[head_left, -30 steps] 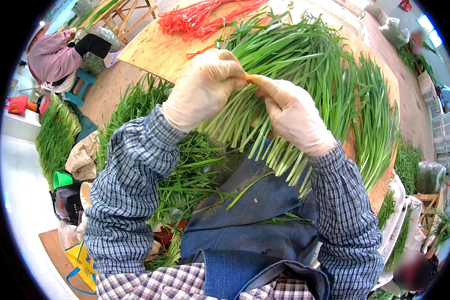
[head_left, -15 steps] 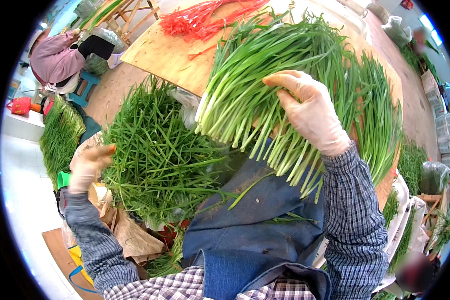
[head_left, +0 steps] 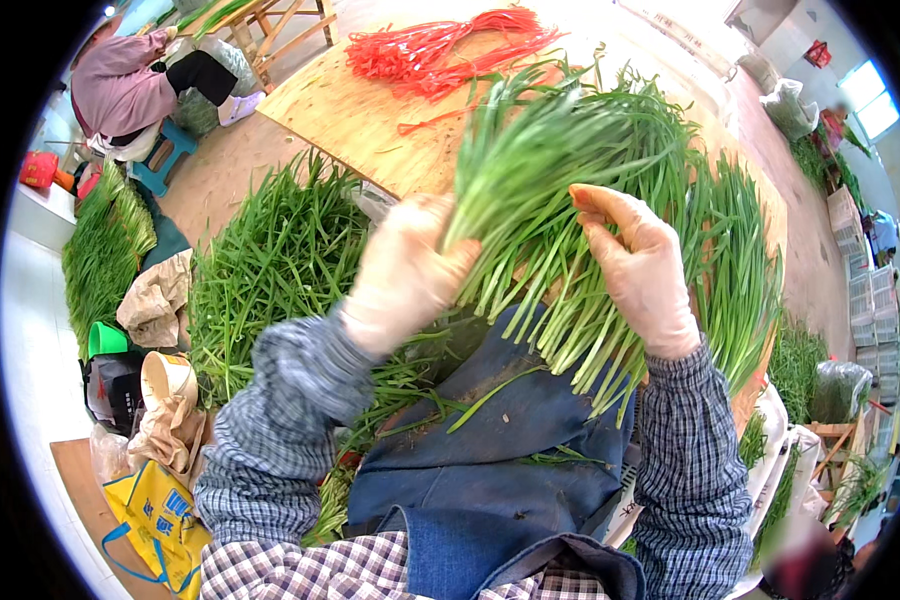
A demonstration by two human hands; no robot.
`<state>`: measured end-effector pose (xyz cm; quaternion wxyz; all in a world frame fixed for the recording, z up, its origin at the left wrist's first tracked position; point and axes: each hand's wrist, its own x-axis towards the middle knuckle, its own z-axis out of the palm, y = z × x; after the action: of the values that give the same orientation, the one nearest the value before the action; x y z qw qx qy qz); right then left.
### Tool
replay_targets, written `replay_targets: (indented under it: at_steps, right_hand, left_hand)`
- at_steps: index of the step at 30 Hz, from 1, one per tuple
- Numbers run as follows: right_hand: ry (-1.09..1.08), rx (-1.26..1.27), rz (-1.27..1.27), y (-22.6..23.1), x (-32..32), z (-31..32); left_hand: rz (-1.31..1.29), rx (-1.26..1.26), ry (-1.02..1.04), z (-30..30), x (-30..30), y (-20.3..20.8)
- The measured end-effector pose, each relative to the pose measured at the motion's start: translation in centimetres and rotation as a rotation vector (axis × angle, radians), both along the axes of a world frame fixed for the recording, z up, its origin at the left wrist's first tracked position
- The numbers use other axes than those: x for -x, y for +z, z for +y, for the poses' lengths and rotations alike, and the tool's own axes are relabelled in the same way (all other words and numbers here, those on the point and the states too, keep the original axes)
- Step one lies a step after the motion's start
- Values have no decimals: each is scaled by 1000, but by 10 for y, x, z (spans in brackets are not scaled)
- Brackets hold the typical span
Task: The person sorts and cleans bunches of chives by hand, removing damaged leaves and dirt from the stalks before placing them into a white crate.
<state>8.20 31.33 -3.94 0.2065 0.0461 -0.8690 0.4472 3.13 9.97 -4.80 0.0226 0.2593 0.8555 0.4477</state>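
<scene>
Both my hands wear pale gloves. My left hand (head_left: pixel 410 265) is closed round the pale stem ends of a bunch of garlic chives (head_left: pixel 520 140), whose leaves are smeared by motion. Beside it, my right hand (head_left: pixel 640 265) is over the spread chive stalks (head_left: pixel 595 345), its fingers and thumb curled together in a pinch; what lies between them I cannot make out. More chives (head_left: pixel 735 270) lie to the right on the wooden board (head_left: pixel 325 110). A large loose heap of chives (head_left: pixel 265 270) stands at the left, partly behind my left arm.
Red plastic ties (head_left: pixel 440 50) lie on the board's far part. A blue apron (head_left: pixel 500 450) covers my lap, with stray leaves on it. At left are a tan tub (head_left: pixel 168 380), crumpled paper and a yellow bag (head_left: pixel 160 520). A person (head_left: pixel 125 85) sits at the far left.
My left hand has swung in from the far left onto the chives and grips a bunch. My right hand stays over the stalks, its fingertips closer together.
</scene>
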Motion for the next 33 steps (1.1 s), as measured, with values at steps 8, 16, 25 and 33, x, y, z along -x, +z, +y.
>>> replay_targets:
  at_steps: [8,16,25,33]
  right_hand:
    - [-156,-343,303,16,-19,-11]
    - [-119,-608,43,-7,-26,5]
    - [-181,-836,106,-2,-29,-4]
    - [-30,-1025,32,-3,-21,1]
  left_hand:
    - [705,268,-80,39,-60,-32]
    - [415,-131,-34,5,-45,-19]
    - [371,97,51,22,-9,-18]
    - [107,-103,15,24,7,-33]
